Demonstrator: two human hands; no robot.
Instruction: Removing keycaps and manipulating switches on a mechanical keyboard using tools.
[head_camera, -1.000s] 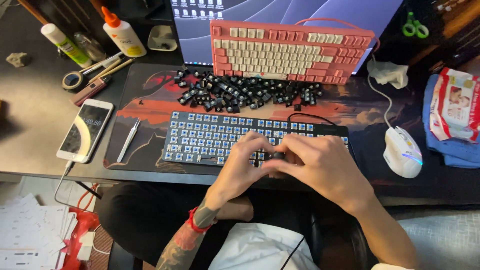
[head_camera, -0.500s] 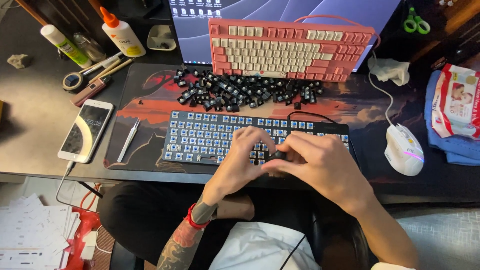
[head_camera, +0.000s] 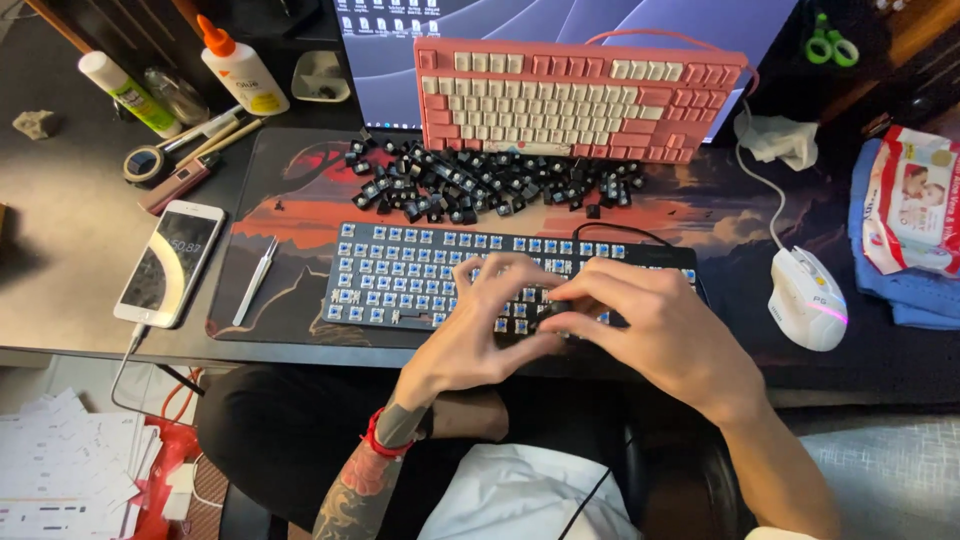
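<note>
Both hands' fingers (head_camera: 500, 290) pinched on keyboard (head_camera: 400, 275)

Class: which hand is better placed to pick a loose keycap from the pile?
Probably left: the left hand sits nearer the keycap pile; the right hand pinches something on the black keyboard.

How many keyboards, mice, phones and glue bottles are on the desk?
Keyboards: 2, a pink keyboard and a black keyboard under the left hand and right hand
Mice: 1, white mouse
Phones: 1, white phone
Glue bottles: 1, orange-capped bottle
Total: 5

Loose keycaps (head_camera: 480, 185) lie between two keyboards (head_camera: 440, 275); mouse (head_camera: 808, 298) right, phone (head_camera: 170, 262) left.
</note>
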